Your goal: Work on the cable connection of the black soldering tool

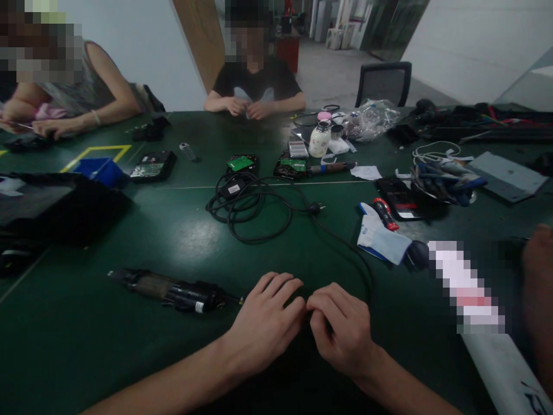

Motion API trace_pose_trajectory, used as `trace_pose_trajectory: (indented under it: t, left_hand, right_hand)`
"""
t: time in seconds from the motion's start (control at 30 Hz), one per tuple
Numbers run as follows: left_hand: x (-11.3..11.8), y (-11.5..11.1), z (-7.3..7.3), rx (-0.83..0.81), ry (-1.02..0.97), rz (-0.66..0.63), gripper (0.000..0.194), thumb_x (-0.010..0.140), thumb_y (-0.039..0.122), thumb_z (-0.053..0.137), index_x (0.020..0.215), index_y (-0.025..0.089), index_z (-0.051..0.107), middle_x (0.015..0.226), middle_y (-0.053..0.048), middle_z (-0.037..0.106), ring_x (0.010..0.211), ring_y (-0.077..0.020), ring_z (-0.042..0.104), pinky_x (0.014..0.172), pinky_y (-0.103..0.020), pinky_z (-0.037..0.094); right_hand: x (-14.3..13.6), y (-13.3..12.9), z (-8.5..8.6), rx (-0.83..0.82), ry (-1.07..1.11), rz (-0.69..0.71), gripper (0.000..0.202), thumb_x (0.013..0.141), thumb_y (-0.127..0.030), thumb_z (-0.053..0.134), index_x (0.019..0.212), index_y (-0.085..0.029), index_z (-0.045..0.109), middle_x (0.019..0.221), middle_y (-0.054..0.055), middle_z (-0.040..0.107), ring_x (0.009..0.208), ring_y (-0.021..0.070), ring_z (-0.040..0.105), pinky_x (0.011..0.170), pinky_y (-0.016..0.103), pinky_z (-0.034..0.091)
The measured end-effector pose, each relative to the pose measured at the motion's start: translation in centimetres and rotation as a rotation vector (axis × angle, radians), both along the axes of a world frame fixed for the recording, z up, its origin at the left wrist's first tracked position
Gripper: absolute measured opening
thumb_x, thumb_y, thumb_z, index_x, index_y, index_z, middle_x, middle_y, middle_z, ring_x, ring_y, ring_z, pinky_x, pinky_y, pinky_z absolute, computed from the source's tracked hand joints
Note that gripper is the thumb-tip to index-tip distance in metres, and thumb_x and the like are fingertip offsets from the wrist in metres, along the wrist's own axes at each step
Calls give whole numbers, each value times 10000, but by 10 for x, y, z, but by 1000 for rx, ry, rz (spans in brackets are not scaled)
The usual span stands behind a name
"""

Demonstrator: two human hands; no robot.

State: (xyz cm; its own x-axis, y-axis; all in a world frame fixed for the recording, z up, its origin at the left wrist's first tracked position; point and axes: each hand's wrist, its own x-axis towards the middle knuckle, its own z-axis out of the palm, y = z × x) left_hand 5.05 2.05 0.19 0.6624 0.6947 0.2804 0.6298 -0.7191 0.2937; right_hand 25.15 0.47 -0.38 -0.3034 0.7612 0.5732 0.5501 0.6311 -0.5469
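My left hand (270,320) is palm down over the near part of the table, fingers bent and slightly apart, with nothing visible in it. Close beside it, my right hand (343,328) is curled, its fingertips meeting the left hand's edge; whatever its fingers hold, if anything, is hidden. A black electric screwdriver (173,291) lies left of my left hand, its tail end just behind my wrist. Beyond both hands, a coiled black power cord (254,233) with a plug (315,208) rests on the green table (142,363).
Hard drives (153,165) with green circuit boards lie across the table. To the right are a white-and-blue glove (382,236), a red-handled screwdriver (386,214) and a phone (400,199). A blue bin (101,171) stands at left. Two people sit opposite; another person's arm (538,300) shows at right.
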Motion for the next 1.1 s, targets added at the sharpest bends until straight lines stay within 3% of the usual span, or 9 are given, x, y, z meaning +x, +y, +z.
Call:
trace_pose_trajectory:
  t: [0.1,0.2,0.3,0.5,0.6,0.73,0.87,1.0,1.1]
  left_hand:
    - [-31,-12,13,34,-78,30,100,1014,238,603,1050,218,695,1281,-52,690,1247,-246,596,1109,-464,436]
    - [-67,-30,19,62,-86,48,126,1003,216,623,1082,231,720,1296,-52,696,1291,-253,586,1139,-467,424]
    - [-103,-39,17,66,12,40,190,1012,229,615,1162,259,727,1374,-42,675,1338,-254,574,1166,-463,429]
    - [-159,-10,0,136,256,114,379,1025,372,627,1398,308,642,1394,-63,664,1268,-259,626,1092,-440,499]
    - [-146,2,-9,205,261,112,332,1035,308,610,1363,313,661,1327,-64,692,1171,-247,663,1028,-424,514]
    - [-86,2,-14,237,244,72,350,1016,302,640,1365,286,649,1316,-77,689,1167,-267,655,1010,-440,508]
    - [-39,3,-13,236,203,93,315,1013,331,641,1319,263,665,1281,-75,699,1109,-265,664,948,-430,519]
    - [-30,8,-13,250,159,92,287,1009,319,645,1282,240,683,1294,-81,703,1105,-258,666,954,-425,519]
    - [-33,8,-14,264,118,46,301,1010,282,637,1303,221,678,1337,-82,694,1159,-260,654,995,-430,512]
  right_hand:
    - [-8,-4,5,-56,-111,76,155,950,-111,571,1057,-176,664,941,65,699,859,201,614,734,334,496]
    - [-19,-6,7,-148,-312,169,289,959,-311,702,1228,-211,671,1203,84,709,1088,268,618,865,394,531]
    - [-25,-5,6,-161,-433,228,201,973,-351,725,1147,-253,702,1313,52,687,1203,281,590,981,444,506]
    - [-23,-1,2,-164,-440,74,101,1020,-277,652,1075,-247,731,1236,63,696,1157,261,600,949,430,505]
    - [-24,-2,2,-174,-442,53,104,1015,-245,637,1055,-227,731,1274,80,677,1163,272,596,953,442,500]
    - [-19,-2,0,-182,-462,44,110,1013,-188,610,1042,-208,714,1234,89,688,1135,275,610,929,437,497]
    - [-7,-4,-2,-229,-483,-92,117,1019,-168,601,1046,-223,700,1048,64,714,943,248,640,803,405,486]
    - [-2,-11,3,-318,-395,-132,130,1048,-165,548,1051,-220,666,1000,57,722,894,226,668,763,359,495]
    - [-4,-14,10,-492,-209,-73,150,1074,-165,486,1054,-218,624,962,36,725,812,173,685,696,289,503]
